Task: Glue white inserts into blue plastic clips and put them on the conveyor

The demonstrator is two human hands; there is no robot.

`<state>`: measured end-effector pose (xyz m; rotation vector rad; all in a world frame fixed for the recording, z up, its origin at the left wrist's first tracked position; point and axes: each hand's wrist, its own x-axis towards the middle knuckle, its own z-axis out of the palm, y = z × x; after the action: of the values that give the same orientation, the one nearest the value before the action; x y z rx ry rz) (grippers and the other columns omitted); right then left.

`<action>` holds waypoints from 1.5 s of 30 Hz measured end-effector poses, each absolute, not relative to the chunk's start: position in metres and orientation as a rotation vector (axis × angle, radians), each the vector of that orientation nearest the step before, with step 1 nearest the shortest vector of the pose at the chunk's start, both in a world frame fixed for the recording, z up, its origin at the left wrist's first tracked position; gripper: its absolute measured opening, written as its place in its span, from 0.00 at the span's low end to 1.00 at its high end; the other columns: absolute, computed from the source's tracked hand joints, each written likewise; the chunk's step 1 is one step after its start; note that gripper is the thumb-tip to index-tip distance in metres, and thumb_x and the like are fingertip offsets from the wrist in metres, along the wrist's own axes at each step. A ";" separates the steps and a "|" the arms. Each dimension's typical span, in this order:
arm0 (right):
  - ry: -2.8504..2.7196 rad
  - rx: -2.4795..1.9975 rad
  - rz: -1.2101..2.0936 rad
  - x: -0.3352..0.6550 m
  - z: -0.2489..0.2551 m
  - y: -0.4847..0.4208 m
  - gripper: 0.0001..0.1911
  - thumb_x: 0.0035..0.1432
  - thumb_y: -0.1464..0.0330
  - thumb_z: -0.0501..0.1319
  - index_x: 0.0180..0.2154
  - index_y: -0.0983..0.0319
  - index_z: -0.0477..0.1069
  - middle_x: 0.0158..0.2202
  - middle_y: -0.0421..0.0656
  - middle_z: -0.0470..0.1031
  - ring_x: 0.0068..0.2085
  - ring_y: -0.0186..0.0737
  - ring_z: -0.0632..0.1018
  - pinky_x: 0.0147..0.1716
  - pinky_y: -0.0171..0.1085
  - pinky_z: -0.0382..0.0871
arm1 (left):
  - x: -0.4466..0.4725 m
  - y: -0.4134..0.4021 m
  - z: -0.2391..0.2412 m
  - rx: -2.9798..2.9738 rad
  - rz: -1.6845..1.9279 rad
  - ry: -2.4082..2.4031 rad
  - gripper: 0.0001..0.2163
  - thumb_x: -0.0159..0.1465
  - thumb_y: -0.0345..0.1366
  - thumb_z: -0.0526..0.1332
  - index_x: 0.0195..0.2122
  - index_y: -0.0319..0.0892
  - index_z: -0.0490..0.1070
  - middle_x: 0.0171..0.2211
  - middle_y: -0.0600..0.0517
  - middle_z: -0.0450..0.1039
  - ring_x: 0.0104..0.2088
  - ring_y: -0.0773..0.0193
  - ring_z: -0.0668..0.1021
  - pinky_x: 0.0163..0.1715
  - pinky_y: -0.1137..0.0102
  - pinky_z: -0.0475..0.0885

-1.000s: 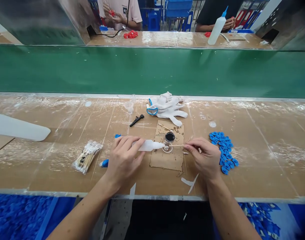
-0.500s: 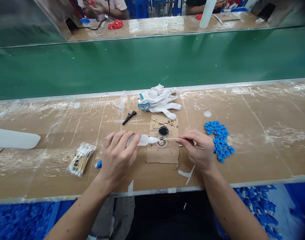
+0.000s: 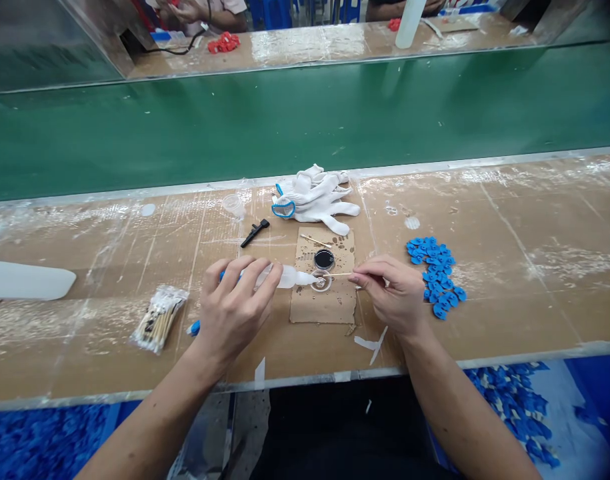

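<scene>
My left hand (image 3: pixel 235 308) is closed around a small white squeeze bottle (image 3: pixel 289 277), its nozzle tilted over a small clear dish (image 3: pixel 321 283). My right hand (image 3: pixel 395 293) pinches a thin wooden swab stick (image 3: pixel 337 274) whose tip reaches the same dish. The dish sits on a stained cardboard square (image 3: pixel 325 303), beside a small round pot of black paint (image 3: pixel 325 259). A heap of blue plastic pieces (image 3: pixel 435 275) lies just right of my right hand.
White work gloves (image 3: pixel 312 197), a black plastic part (image 3: pixel 255 233), a clear cup (image 3: pixel 233 205) and a bag of swabs (image 3: pixel 159 318) lie on the taped bench. A green conveyor belt (image 3: pixel 305 120) runs behind. Other people's hands work at the far bench. Bins of blue parts (image 3: pixel 515 400) sit below.
Both hands hold the same pose over the dish. The view has tilted down and shifted, so the bench contents sit slightly higher and to the left.
</scene>
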<state>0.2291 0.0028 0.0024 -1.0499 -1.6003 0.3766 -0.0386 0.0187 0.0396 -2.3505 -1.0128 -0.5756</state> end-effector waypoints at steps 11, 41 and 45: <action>-1.606 -1.021 0.366 0.229 0.002 0.003 0.05 0.63 0.73 0.72 0.35 0.59 0.80 0.30 0.40 0.81 0.29 0.36 0.78 0.27 0.35 0.72 | -0.036 0.020 0.043 -2.351 -0.575 -1.001 0.09 0.64 0.24 0.67 0.44 0.41 0.79 0.40 0.47 0.86 0.42 0.50 0.82 0.45 0.57 0.67; -1.672 -1.072 0.402 0.229 0.002 0.003 0.05 0.65 0.69 0.70 0.34 0.59 0.81 0.29 0.42 0.81 0.28 0.38 0.79 0.28 0.36 0.75 | -0.041 0.010 0.022 -2.475 -0.662 -1.249 0.06 0.72 0.30 0.61 0.47 0.41 0.77 0.43 0.46 0.87 0.42 0.54 0.86 0.49 0.59 0.67; -1.740 -1.097 0.391 0.227 -0.001 0.004 0.04 0.65 0.70 0.70 0.35 0.59 0.81 0.30 0.42 0.82 0.30 0.38 0.80 0.29 0.37 0.76 | -0.041 0.007 0.016 -2.507 -0.747 -1.343 0.06 0.73 0.32 0.60 0.46 0.41 0.77 0.42 0.46 0.87 0.41 0.55 0.86 0.47 0.60 0.68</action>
<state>0.2274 0.0043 -0.0014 -1.0967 -1.7403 0.3906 -0.0407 0.0068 0.0157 -2.5071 -1.3429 -0.7475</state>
